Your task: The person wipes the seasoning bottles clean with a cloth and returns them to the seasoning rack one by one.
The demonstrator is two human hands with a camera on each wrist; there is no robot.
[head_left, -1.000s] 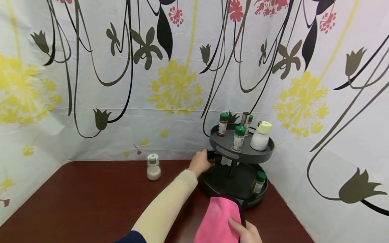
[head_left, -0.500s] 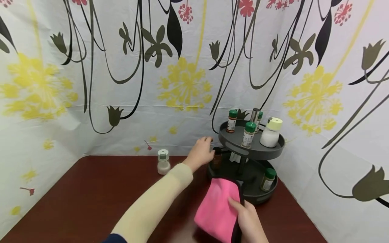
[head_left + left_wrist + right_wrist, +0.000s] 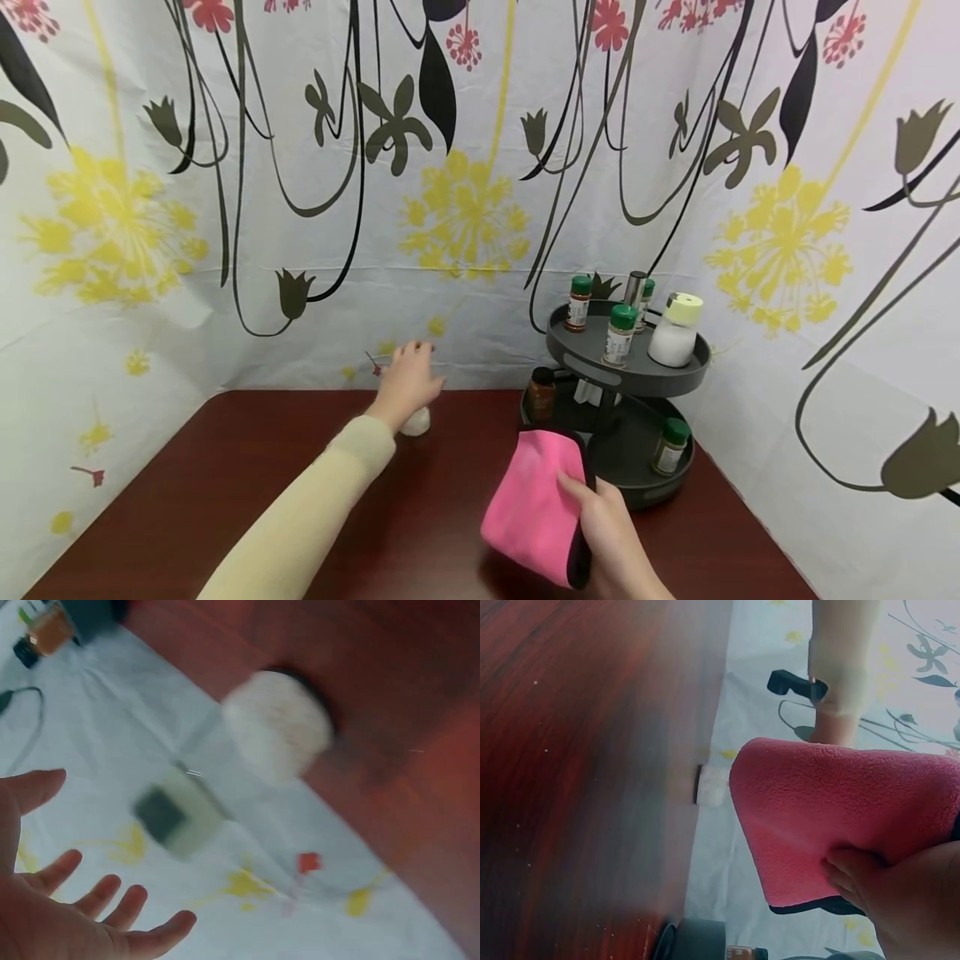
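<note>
My left hand (image 3: 408, 385) reaches over a small clear jar of white seasoning (image 3: 416, 422) at the back of the table, hiding its top in the head view. In the left wrist view the fingers are spread and bare, apart from the blurred jar (image 3: 279, 727) and its pale lid (image 3: 180, 812). My right hand (image 3: 609, 518) grips a folded pink cloth (image 3: 532, 507) with black edging, thumb on top, above the table. That cloth (image 3: 832, 810) fills much of the right wrist view.
A dark two-tier rack (image 3: 637, 379) stands at the back right. Its top tier carries several green-capped spice bottles (image 3: 618, 336) and a white jar with a yellow lid (image 3: 675, 329). Below are a brown bottle (image 3: 542, 394) and a green-capped one (image 3: 670, 447). Patterned cloth hangs behind the dark-red table (image 3: 442, 500).
My left hand has come away from the brown bottle on the lower tier and moved left to the clear jar. The right hand still holds the pink cloth.
</note>
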